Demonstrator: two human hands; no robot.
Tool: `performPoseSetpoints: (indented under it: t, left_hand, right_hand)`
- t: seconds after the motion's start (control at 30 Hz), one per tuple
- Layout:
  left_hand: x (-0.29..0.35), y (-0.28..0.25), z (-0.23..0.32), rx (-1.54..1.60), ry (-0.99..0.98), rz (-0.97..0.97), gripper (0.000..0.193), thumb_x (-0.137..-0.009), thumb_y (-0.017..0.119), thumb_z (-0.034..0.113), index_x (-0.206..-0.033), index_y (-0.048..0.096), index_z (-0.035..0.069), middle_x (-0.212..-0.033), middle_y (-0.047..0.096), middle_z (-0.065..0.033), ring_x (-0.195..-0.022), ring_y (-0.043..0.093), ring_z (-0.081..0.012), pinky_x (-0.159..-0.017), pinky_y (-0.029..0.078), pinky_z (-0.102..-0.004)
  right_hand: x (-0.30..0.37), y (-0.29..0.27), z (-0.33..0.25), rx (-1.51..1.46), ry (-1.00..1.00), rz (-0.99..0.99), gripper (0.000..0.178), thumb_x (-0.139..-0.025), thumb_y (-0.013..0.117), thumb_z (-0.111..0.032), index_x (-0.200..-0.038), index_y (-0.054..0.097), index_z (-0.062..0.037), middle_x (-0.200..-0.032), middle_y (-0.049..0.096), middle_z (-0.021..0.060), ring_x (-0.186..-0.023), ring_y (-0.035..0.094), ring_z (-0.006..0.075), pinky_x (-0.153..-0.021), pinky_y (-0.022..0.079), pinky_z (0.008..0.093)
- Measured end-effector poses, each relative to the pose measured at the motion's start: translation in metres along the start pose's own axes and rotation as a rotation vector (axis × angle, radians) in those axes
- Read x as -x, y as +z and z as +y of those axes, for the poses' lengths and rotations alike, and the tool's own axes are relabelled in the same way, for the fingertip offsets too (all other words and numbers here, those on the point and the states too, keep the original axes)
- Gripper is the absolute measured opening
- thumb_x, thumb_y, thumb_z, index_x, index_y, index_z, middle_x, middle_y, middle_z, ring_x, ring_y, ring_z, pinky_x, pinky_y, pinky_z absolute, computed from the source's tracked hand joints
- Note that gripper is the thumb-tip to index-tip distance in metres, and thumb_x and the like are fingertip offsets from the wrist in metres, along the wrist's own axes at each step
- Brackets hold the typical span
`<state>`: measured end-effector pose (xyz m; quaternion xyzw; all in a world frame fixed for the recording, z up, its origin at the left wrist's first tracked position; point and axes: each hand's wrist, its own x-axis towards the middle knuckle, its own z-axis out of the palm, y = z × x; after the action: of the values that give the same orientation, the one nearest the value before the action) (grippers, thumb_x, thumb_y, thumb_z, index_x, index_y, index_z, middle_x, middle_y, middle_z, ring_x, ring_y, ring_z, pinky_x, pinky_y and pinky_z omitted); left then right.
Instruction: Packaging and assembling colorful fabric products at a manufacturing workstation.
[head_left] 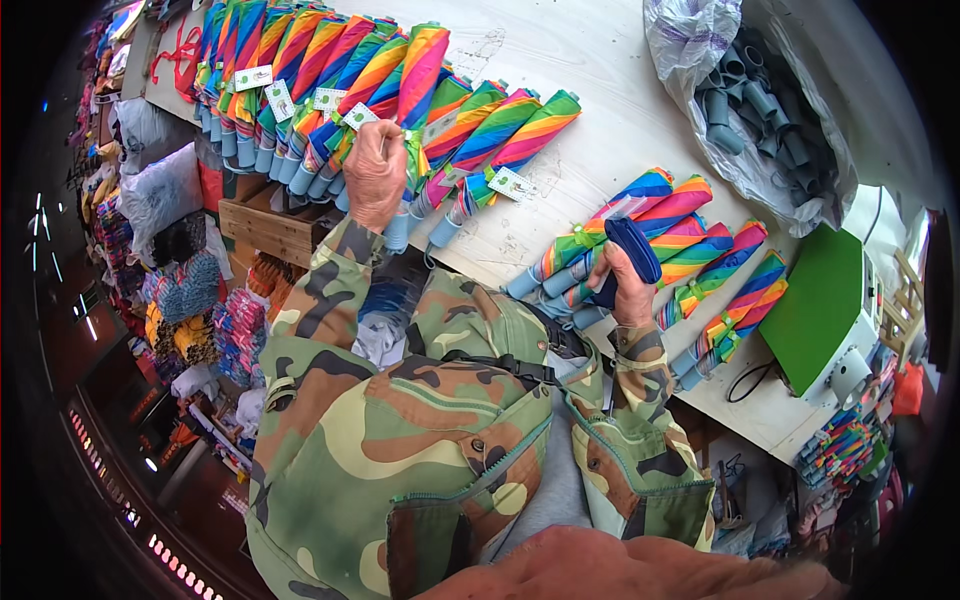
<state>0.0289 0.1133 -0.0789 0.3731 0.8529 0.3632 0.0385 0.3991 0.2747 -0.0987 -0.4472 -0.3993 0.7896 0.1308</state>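
Note:
My left hand [376,178] is closed in a pinch at the middle of a folded rainbow umbrella [421,75] near the row's right end. What its fingertips hold is too small to make out. A white paper tag [360,117] shows just above these fingers. My right hand [630,288] grips a dark blue, flat, rounded thing [633,250] whose kind I cannot tell. It is over a smaller group of folded rainbow umbrellas [688,232] on the table. The umbrellas have light blue handles [396,232] pointing toward me.
A white plastic sack [690,60] of grey-blue tubular parts [765,105] lies at the far right of the pale table [570,60]. Nearer stands a green-topped box [815,310]. A wooden drawer [265,232] juts out at the left, beside bagged goods [165,205].

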Motion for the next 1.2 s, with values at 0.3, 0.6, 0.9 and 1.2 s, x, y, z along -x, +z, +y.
performPoseSetpoints:
  t: [0.3, 0.6, 0.9, 1.2]
  left_hand:
    - [0.002, -0.002, -0.061, -0.122, 0.099, -0.085, 0.015, -0.095, 0.069, -0.003, -0.105, 0.061, 0.006, -0.099, 0.066, -0.0128, -0.095, 0.070, -0.0366, -0.081, 0.055, -0.0455]
    - [0.018, -0.003, -0.010, -0.034, -0.080, -0.048, 0.018, -0.098, 0.072, 0.007, -0.113, 0.064, 0.003, -0.103, 0.069, -0.0089, -0.080, 0.065, -0.0217, -0.076, 0.053, -0.0371]
    - [0.116, 0.049, 0.082, 1.300, -1.005, -0.636, 0.048, -0.098, 0.055, 0.000, -0.145, 0.046, -0.009, -0.131, 0.069, -0.0270, -0.110, 0.075, -0.0306, -0.096, 0.064, -0.0416]
    - [0.131, 0.095, 0.114, 1.076, -0.942, -0.739, 0.026, -0.106, 0.067, 0.007, -0.127, 0.060, -0.006, -0.110, 0.076, -0.0172, -0.091, 0.076, -0.0185, -0.075, 0.064, -0.0303]
  right_hand:
    - [-0.005, 0.010, 0.000, 0.065, -0.001, -0.028, 0.038, -0.104, 0.076, -0.031, -0.121, 0.064, 0.0007, -0.077, 0.069, 0.0076, -0.067, 0.068, 0.0157, -0.064, 0.053, 0.0288]
    - [0.004, 0.006, -0.003, -0.017, 0.000, -0.035, 0.034, -0.106, 0.074, -0.028, -0.120, 0.065, 0.0018, -0.079, 0.070, 0.0092, -0.069, 0.069, 0.0169, -0.059, 0.056, 0.0305]
    - [0.023, -0.001, 0.007, -0.151, 0.045, -0.128, 0.031, -0.108, 0.069, -0.028, -0.118, 0.066, 0.0013, -0.082, 0.069, 0.0074, -0.075, 0.070, 0.0179, -0.070, 0.057, 0.0328]
    - [0.036, 0.004, 0.005, -0.155, 0.093, -0.138, 0.031, -0.106, 0.070, -0.030, -0.113, 0.068, 0.0005, -0.082, 0.071, 0.0086, -0.075, 0.071, 0.0183, -0.074, 0.055, 0.0301]
